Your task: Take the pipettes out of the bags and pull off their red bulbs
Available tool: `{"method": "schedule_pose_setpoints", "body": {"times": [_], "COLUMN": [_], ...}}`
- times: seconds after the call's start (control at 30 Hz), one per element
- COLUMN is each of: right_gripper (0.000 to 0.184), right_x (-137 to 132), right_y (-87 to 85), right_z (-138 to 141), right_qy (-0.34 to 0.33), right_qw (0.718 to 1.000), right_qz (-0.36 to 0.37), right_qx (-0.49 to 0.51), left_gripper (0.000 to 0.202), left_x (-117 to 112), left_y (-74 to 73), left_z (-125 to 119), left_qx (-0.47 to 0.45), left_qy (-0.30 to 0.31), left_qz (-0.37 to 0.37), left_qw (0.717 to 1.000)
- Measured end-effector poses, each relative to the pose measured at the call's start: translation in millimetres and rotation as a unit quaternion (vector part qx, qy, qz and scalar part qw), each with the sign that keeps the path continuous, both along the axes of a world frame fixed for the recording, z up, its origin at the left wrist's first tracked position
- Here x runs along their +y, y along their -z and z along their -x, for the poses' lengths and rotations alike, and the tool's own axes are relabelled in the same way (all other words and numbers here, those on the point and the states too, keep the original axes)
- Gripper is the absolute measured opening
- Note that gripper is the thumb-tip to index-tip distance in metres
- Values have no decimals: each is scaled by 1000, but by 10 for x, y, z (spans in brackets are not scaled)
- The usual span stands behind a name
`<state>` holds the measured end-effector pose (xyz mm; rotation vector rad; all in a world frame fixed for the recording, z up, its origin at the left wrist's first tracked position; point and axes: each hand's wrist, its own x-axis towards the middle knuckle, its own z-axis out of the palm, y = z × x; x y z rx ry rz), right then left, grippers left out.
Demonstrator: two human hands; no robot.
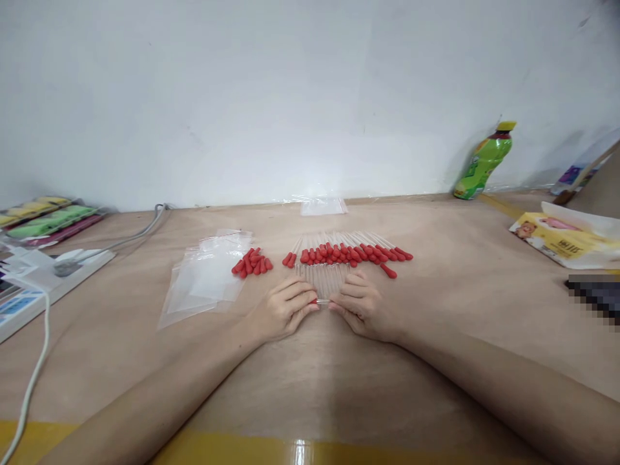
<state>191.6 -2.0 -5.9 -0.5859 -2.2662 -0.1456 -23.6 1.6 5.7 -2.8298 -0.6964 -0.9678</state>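
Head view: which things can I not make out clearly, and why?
In the head view:
Held red bulb: mostly covered by the left hand.
Row of clear tubes: partly behind the right hand; count uncertain.
Power strip: cut off by left edge.
Dark object: pixelated, cut off by right edge.
Bottle label: print too small to read.

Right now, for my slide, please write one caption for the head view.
Left hand pinches a red bulb, right hand a clear tube, near red-bulbed tubes.
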Motion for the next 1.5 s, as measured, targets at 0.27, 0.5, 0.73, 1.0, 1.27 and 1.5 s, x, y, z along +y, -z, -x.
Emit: {"method": "schedule_pose_setpoints", "body": {"times": [0.27, 0.5, 0.73, 1.0, 1.27, 1.5], "right_gripper": [23, 16, 16, 17, 17, 37], "right_x": [-25, 48, 150, 158, 88, 36], "right_y": [8, -2, -2, 29, 6, -40], "right_z": [-64, -364, -247, -111, -39, -55], "right_qy": [-4, 118, 232, 266, 260, 232], "right_qw": [1000, 993, 971, 964, 964, 970], "right_qz": [-11, -10, 22, 22, 44, 63], "right_qx": [-18, 29, 47, 12, -25, -43], "left_gripper": [12, 13, 29, 40, 31, 24], "left_x": [-50, 66, 392, 570, 592, 451], "left_y": [-30, -48, -225, -136, -141, -243], "left_z": [30, 336, 830, 1152, 1169, 736], "left_qx": [4, -67, -168, -207, -170, -44], "left_qy": [2, -138, -403, -441, -457, -383], "left_qz": [20, -23, 56, 200, 216, -15], "left_qw": [1000, 988, 898, 850, 846, 923]}}
